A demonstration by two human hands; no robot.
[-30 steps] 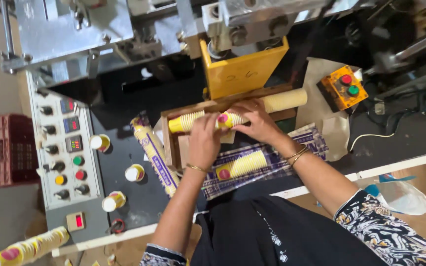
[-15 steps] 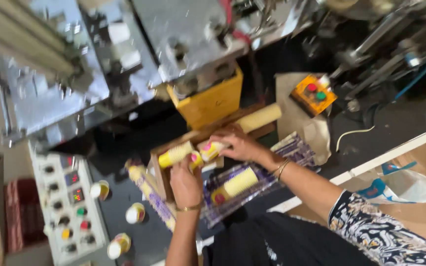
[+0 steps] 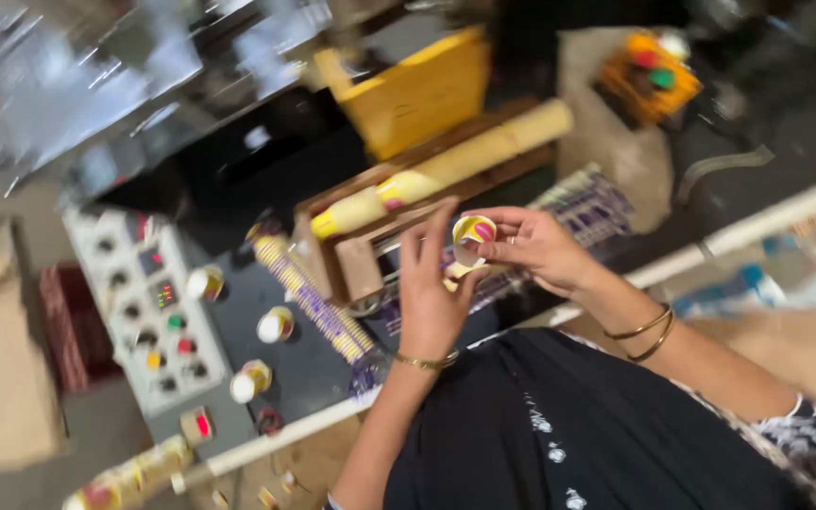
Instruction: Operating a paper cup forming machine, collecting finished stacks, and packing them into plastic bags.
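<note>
The right hand [image 3: 531, 247] has its grip pinched on a single small paper cup [image 3: 472, 236], fingertips closed on the rim so the mouth tips toward the person, as you would hold it to look inside. The left hand [image 3: 432, 293] stands just beside that cup, fingers spread and upright, closed on nothing; its fingertips are at the cup's edge, though with the blur I cannot tell whether they touch.

Taking the cup as the marker: just beyond it sits a wooden tray [image 3: 356, 269] on the dark counter [image 3: 309, 373], with a long nested stack of cups [image 3: 446, 170] lying across its top, laid flat probably so it cannot roll away. Further beyond rises a yellow chute [image 3: 417, 90] of the machine. Off to the left of the cup lie a narrow patterned sleeve of cups [image 3: 309, 297], then three loose cups [image 3: 276, 324] standing mouth up, and past them a grey control panel [image 3: 139, 316] with coloured buttons. Well to the right, beyond the hand, is a small yellow button box [image 3: 652, 80].
</note>
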